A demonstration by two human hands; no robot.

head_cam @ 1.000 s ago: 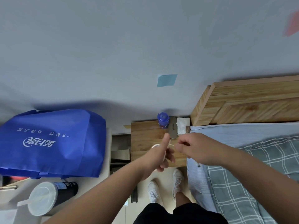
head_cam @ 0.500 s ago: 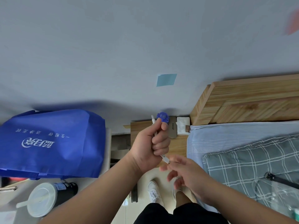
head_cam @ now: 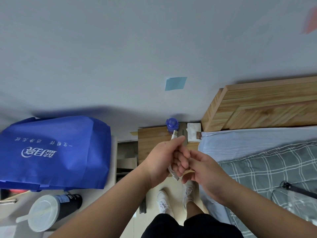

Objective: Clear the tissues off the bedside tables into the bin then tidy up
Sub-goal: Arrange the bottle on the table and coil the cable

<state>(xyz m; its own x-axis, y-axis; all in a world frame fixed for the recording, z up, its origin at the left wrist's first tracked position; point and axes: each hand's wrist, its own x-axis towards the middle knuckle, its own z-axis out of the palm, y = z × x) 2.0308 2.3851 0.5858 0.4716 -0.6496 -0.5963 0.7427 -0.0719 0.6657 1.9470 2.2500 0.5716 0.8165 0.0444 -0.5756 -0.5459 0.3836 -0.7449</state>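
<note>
My left hand [head_cam: 164, 158] is closed around a coiled white USB cable [head_cam: 174, 134]; its plug sticks up above my thumb and a loop hangs out below my palm. My right hand [head_cam: 204, 169] is just right of it, fingers loosely apart, fingertips touching the left hand's fingers. Both hover over the wooden bedside table [head_cam: 151, 140]. At the table's back edge stand a blue bottle [head_cam: 172, 125], a grey flat object [head_cam: 183, 133] and a white tissue pack [head_cam: 193, 133]. No bin is in view.
A blue fabric bag [head_cam: 54, 152] lies on a white desk at the left, with a lidded black cup and straw [head_cam: 49, 212] in front. The bed, with a wooden headboard [head_cam: 260, 107] and a checked grey blanket [head_cam: 267, 169], fills the right. My feet stand between them.
My left hand has dropped a little and kept the cable, whose plug now pokes above the thumb. My right hand rose from below to meet the left hand's fingers.
</note>
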